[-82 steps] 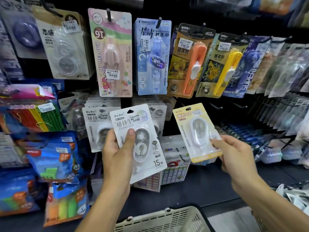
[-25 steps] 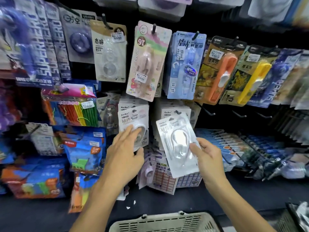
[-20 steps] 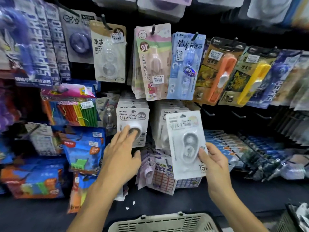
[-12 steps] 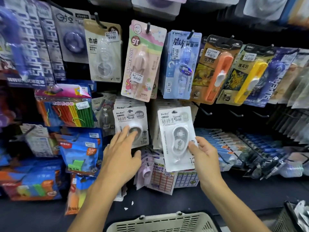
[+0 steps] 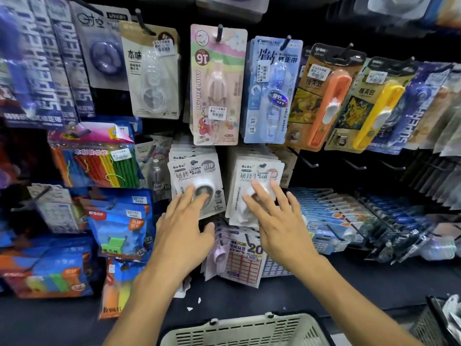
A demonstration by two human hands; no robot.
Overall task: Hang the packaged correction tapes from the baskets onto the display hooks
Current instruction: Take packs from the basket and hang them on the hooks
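Centrally, both hands lie flat against two neighbouring stacks of white correction tape packs hung on hooks of the display wall. Left hand [image 5: 183,227]: fingers [image 5: 187,193] straight and slightly spread, their tips pressing the blister of the front pack of the left stack [image 5: 195,182]; nothing is gripped. Right hand [image 5: 277,222]: fingers [image 5: 259,193] likewise straight and fanned, resting on the front pack of the right stack [image 5: 257,186], whose punched hole sits over its hook; nothing is gripped. Both stacks hang in the second row, directly beneath a pink character pack [image 5: 217,86] and a blue tape pack [image 5: 273,88]. Just right of the right stack, bare hooks [image 5: 303,159] project from the wall. At the bottom edge, the rim of a beige basket [image 5: 237,329] is visible beneath the forearms.
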